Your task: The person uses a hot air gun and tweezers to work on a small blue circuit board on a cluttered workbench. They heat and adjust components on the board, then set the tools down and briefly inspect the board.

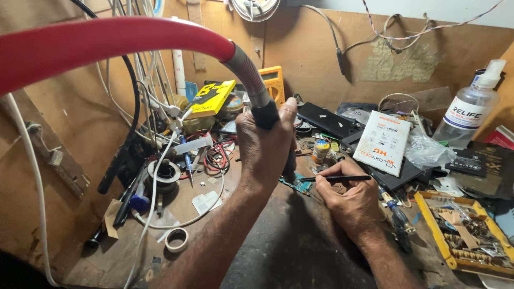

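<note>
My left hand grips the black handle of a hot-air wand, nozzle pointing down, with a red and grey hose arching up to the left. Its tip hangs over a small green circuit board on the dark bench. My right hand pinches thin black tweezers, their point lying toward the board just beside the nozzle.
A yellow tray of small parts sits at right, a screwdriver beside my right wrist. A clear spray bottle, white box, yellow box, solder spool, tape roll and tangled wires crowd the back and left.
</note>
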